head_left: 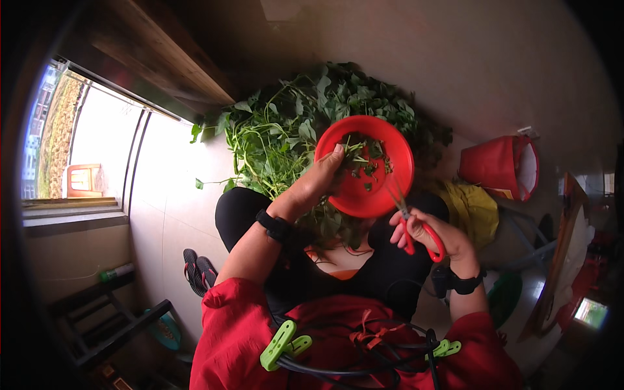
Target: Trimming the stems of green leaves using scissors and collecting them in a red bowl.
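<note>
My left hand grips a bunch of leafy green stems over a red plastic basin. The thumb lies along the near side of the bunch, and the other fingers are hidden beneath. A few cut leaf and stem pieces lie inside the basin. In my right hand is a pair of red-handled scissors, by the basin's lower right rim. Its blades point up and are slightly parted, clear of the stems. Behind the basin spreads a large heap of leafy vines on the floor.
To the right stand a red bucket-shaped container and a yellow bag or cloth. Flip-flops rest on the tiles at left, near a dark rack or frame. A wooden board runs along the upper left, beside a bright opening.
</note>
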Demonstrator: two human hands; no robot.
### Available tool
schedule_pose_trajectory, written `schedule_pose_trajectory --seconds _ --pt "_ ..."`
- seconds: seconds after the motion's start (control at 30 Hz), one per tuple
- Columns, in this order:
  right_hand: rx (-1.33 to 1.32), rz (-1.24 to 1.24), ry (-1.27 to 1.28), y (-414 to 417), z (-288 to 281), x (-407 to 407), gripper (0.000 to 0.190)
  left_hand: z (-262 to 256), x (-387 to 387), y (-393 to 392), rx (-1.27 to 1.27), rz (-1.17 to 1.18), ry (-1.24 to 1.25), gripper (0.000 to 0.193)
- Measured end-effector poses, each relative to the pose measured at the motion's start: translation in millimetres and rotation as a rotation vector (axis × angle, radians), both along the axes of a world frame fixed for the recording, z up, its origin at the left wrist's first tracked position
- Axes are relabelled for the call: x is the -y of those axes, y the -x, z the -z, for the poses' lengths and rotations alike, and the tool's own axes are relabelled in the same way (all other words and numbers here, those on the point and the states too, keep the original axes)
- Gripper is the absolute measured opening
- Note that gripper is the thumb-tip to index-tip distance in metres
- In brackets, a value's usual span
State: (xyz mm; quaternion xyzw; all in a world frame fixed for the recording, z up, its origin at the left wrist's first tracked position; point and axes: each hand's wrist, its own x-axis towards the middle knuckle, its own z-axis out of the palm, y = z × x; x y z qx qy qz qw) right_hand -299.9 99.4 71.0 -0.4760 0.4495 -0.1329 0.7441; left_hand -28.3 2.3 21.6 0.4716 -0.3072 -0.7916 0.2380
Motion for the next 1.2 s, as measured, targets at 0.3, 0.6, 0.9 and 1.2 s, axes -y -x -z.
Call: schedule_pose_trajectory --seconds 0.3,0.6,0.9,1.2 --pt "0.223 0.038 -0.267 -46 33 3 0.085 -3 3 -2 -0.062 0.053 0.086 0.032" --pt "0.284 0.309 -0.096 -73 71 7 0.074 -18 -2 1 -0.143 0.038 -0.075 0.030" --pt "0.326 0.364 -0.047 -69 73 9 0.071 -17 -1 0 -0.126 0.156 -0.039 0.034" --pt "0.383 0.076 -0.114 -29 56 -9 0.073 -25 -3 3 -0.081 0.025 -0.022 0.033"
